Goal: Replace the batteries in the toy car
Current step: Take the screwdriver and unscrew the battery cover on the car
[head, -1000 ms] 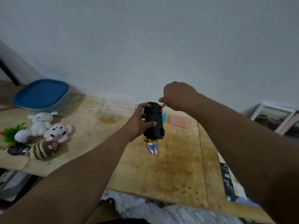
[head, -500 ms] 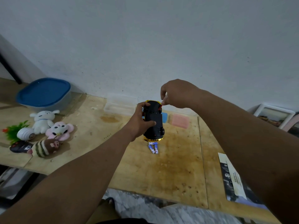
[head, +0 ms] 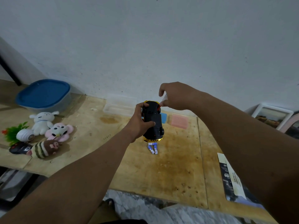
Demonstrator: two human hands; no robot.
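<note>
While the toy car (head: 152, 122) is held belly-up above the wooden table (head: 178, 172), the left hand (head: 140, 125) is wrapped round its black underside, thumb across the chassis, gold bodywork showing at both ends. The right hand (head: 175, 96) is at the far end of the car, thumb and forefinger pinched close on something small and pale with a red tip; whether this is a screwdriver or a clip cannot be told. Loose batteries (head: 152, 147) lie on the table just below the car's near end, touching one another.

Risks noted:
- The car is gripped one-handed in mid-air; pressure from the right hand could twist it out of that hold.
- Any small screw or cover freed at this height would likely drop and roll off the table edge.
- The batteries lie unrestrained and could roll if knocked; old and new cells could be confused.
</note>
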